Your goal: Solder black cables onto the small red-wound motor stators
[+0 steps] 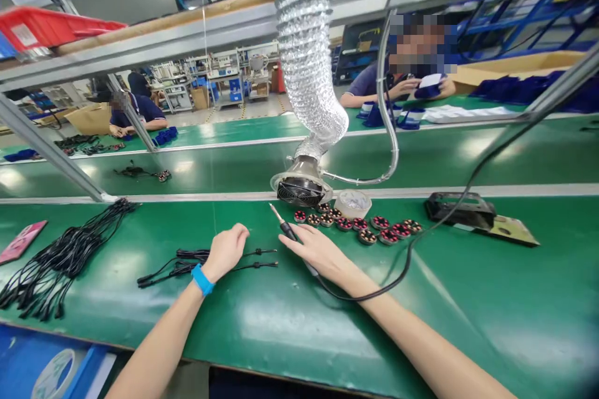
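My right hand [322, 252] is closed around a soldering iron [287, 230], its bare tip pointing up and left toward the fume fan. Its black cord runs under my right forearm and up to the right. My left hand [227, 252], with a blue wristband [202, 279], is curled with the fingertips together; what they may hold is hidden. Beneath it lie a few black cables [175, 269], their ends reaching out to the right. A thin strand hangs from above toward my left hand. Small round coil parts with red and copper windings [344, 223] lie beyond my right hand.
A fume fan [299, 190] on a silver flexible duct [309, 43] hangs over the bench. A cable bundle [70, 255] and pink card [22, 242] lie left. A translucent tub [353, 204] and black iron holder [461, 209] stand right. Co-workers sit across the bench.
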